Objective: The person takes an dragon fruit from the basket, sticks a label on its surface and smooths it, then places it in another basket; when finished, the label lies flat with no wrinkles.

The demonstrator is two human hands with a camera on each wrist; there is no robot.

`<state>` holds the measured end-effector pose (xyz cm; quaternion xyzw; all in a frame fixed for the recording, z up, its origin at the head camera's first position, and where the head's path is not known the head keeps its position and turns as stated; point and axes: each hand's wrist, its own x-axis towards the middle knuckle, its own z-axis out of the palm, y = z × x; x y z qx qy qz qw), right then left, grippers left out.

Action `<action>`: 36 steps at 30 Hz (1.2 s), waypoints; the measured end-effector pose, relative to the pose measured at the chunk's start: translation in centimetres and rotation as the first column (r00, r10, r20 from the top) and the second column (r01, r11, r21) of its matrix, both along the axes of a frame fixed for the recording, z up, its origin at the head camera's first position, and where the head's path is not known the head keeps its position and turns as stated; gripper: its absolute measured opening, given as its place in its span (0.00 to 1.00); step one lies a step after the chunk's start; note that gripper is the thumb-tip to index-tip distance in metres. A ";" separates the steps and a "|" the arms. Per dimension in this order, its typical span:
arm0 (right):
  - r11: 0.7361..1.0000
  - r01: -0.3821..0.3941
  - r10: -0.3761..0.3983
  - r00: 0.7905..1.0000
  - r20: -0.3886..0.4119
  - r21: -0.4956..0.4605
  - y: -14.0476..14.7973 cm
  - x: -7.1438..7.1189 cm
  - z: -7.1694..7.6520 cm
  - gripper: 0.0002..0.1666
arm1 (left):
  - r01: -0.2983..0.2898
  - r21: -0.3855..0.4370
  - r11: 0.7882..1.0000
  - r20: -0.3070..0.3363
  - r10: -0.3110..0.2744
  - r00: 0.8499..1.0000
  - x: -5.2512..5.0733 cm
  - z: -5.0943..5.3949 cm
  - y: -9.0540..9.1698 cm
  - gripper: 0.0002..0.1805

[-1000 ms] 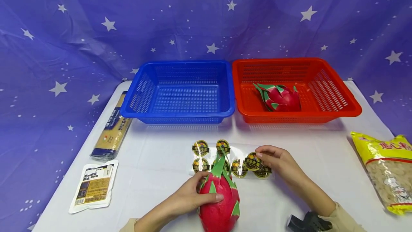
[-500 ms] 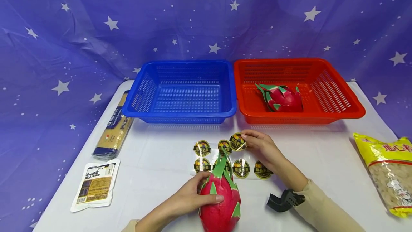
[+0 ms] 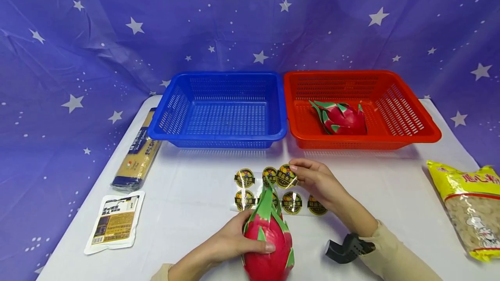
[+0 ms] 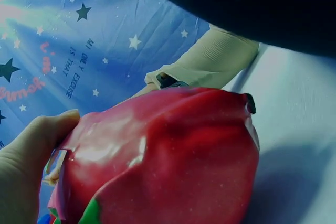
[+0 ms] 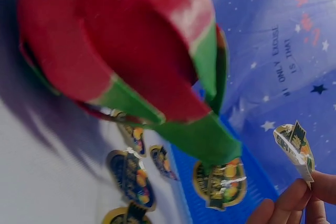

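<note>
fingers [image 3: 303, 164] of the right hand [image 3: 319, 183] are nearly closed and pinch the edge of one round sticker [image 3: 287, 176], which is held up near the sticker sheet [image 3: 258, 189]. the left hand [image 3: 236, 240] grips one red dragon fruit [image 3: 273, 234] between thumb and fingers, its green leaves [image 3: 265, 203] pointing toward the sheet. another dragon fruit [image 3: 347, 120] lies inside the red basket [image 3: 367, 139], beside the blue basket [image 3: 218, 137].

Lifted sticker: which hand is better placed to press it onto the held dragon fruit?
Probably the right hand: it already pinches the lifted sticker, while the left hand grips the held dragon fruit.
</note>
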<state>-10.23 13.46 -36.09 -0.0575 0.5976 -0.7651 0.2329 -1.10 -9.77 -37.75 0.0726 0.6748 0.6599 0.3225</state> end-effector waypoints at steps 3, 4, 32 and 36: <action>1.000 0.005 -0.005 1.000 -0.010 -0.020 0.2 0.4 0.6 0.09 | -0.012 0.004 1.000 0.021 0.012 1.000 0.1 0.0 0.1 0.38; 1.000 0.004 -0.004 1.000 -0.013 -0.028 0.3 0.5 0.8 0.09 | -0.017 0.003 1.000 0.023 0.017 1.000 0.1 0.0 0.1 0.38; 0.957 -0.037 0.114 0.959 -0.259 0.286 -0.7 5.2 3.8 0.09 | -0.180 -0.116 0.977 0.003 0.182 0.983 -4.6 2.5 0.8 0.36; 0.965 -0.070 0.150 0.939 -0.310 0.255 -1.1 6.1 3.9 0.11 | -0.204 -0.117 0.972 0.023 0.208 0.978 -5.1 2.7 1.1 0.37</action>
